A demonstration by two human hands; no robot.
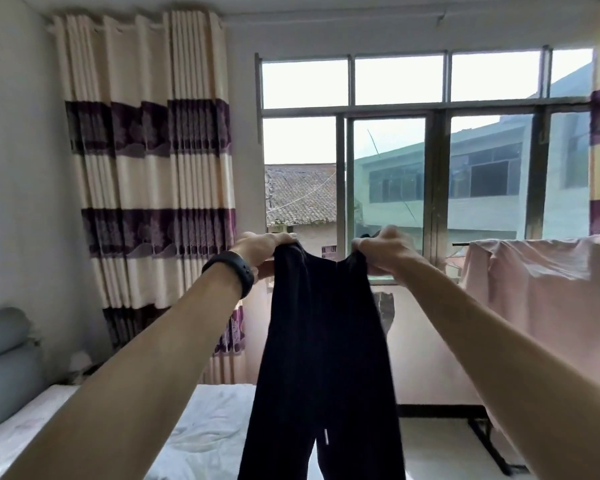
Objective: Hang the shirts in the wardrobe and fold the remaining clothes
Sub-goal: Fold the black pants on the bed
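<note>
A pair of dark navy trousers (pixel 321 358) hangs straight down in front of me, held up at arm's length. My left hand (pixel 265 249) grips one top corner of the trousers, and my right hand (pixel 383 249) grips the other top corner. The two legs fall past the bottom edge of the view, with a small white drawstring end showing near the crotch. A black band sits on my left wrist.
A bed with a white sheet (pixel 201 431) lies below, with a grey headboard (pixel 4 362) at the left. A pink garment (pixel 541 292) is draped over a drying rack (pixel 492 445) at the right. Striped curtains (pixel 153 174) and a wide window (pixel 426 150) are ahead.
</note>
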